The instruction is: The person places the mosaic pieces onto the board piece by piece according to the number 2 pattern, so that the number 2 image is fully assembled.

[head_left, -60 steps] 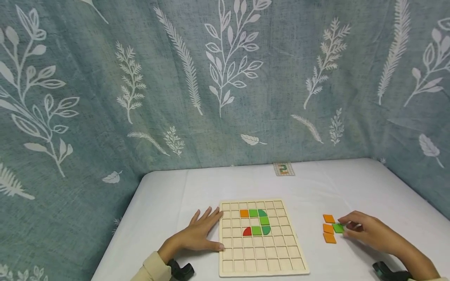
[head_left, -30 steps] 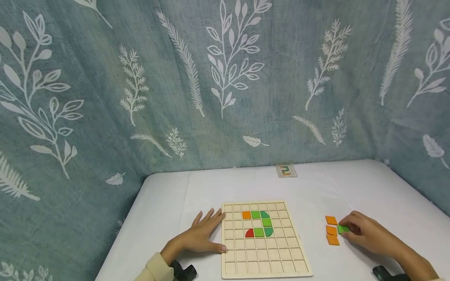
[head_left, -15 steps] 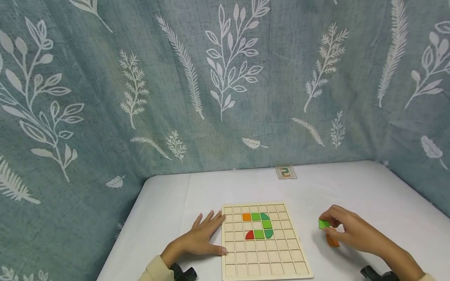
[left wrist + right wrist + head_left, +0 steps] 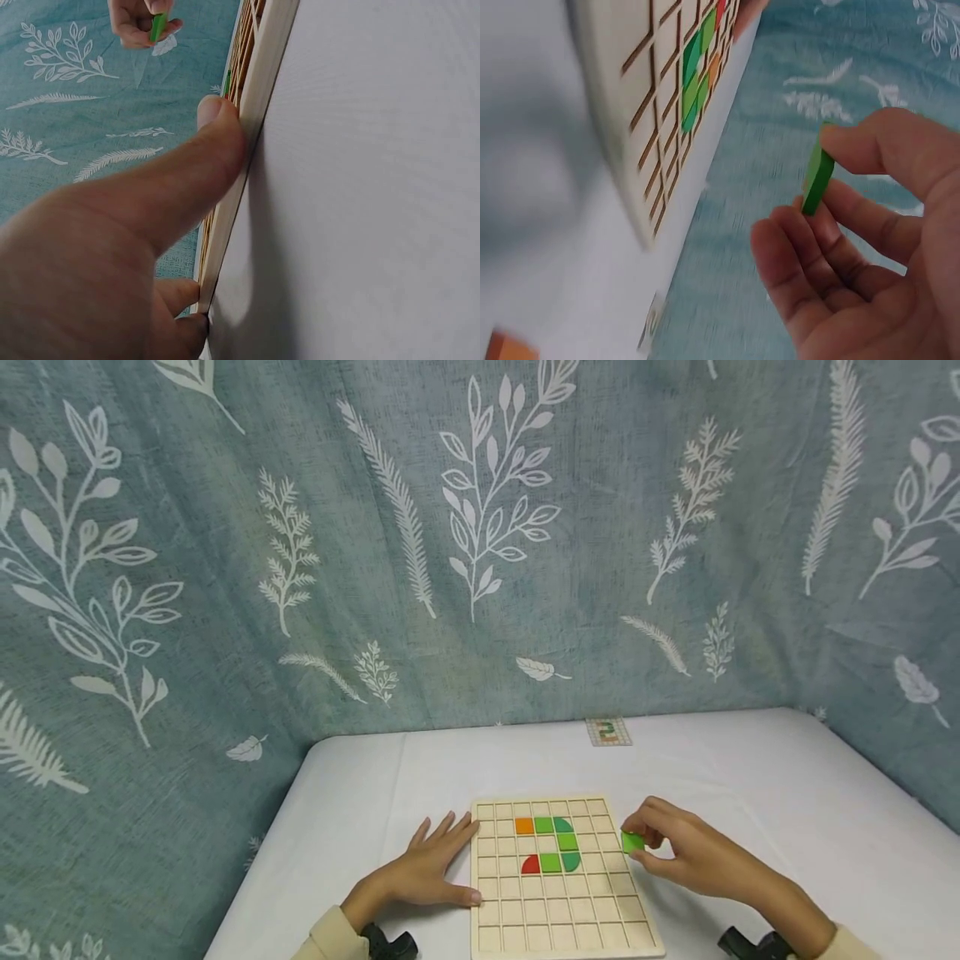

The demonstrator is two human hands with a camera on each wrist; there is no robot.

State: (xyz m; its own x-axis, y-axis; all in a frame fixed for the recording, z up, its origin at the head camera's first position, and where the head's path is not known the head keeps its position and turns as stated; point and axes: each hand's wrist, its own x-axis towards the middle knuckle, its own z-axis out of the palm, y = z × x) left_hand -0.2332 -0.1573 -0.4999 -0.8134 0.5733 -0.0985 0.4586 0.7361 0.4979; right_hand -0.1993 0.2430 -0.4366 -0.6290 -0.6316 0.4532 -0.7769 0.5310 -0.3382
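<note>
My right hand (image 4: 693, 852) pinches a green square tile (image 4: 632, 842) between thumb and fingers, just off the right edge of the wooden grid board (image 4: 570, 935). The right wrist view shows this tile edge-on at the fingertips. On the left, my left hand (image 4: 427, 867) rests with fingers spread, its thumb and fingertips at the board's left edge. Set in the board's cells are an orange square (image 4: 524, 826), several green squares such as the one in the top row (image 4: 543, 825), two dark green rounded tiles, one at the upper corner (image 4: 562, 825), and a red rounded tile (image 4: 531, 864).
A small card (image 4: 608, 732) with a coloured grid pattern lies at the table's back edge. An orange tile (image 4: 510, 349) shows at the lower left of the right wrist view. In the head view, my right hand and forearm hide the loose orange tiles. Patterned cloth (image 4: 465, 677) hangs behind the white table (image 4: 360, 793).
My right hand has picked up the green tile from beside the orange tiles and carried it left to the board's right edge. My left hand has stayed at the board.
</note>
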